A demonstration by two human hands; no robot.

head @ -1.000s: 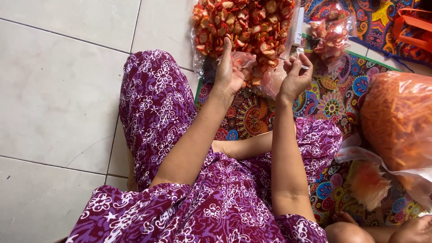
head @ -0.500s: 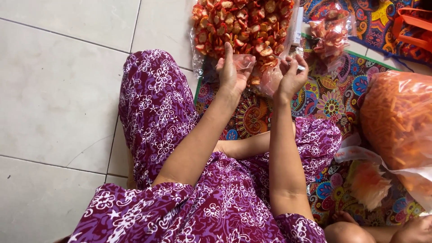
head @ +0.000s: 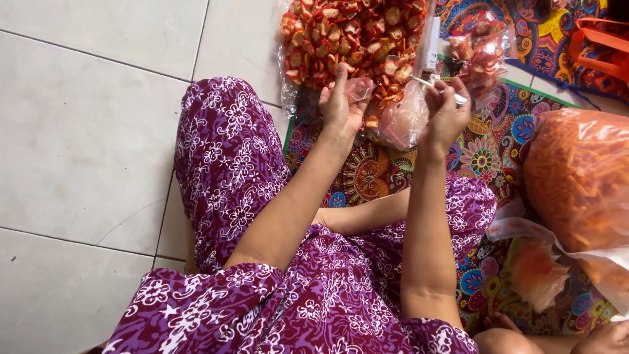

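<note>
Two hands work just below the big pile of red chips [head: 354,39]. The left hand [head: 341,108] pinches the mouth of a small clear bag [head: 393,118], which hangs partly filled between the hands; the right hand [head: 445,111] grasps a thin white strip [head: 436,88] beside it. Keeping the mouth gathered tight and the bag upright below the pile probably prevents spills.

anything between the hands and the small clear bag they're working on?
Nothing visible. Left hand and right hand both already touch the small clear bag of red chips, held over the big chip pile.
</note>
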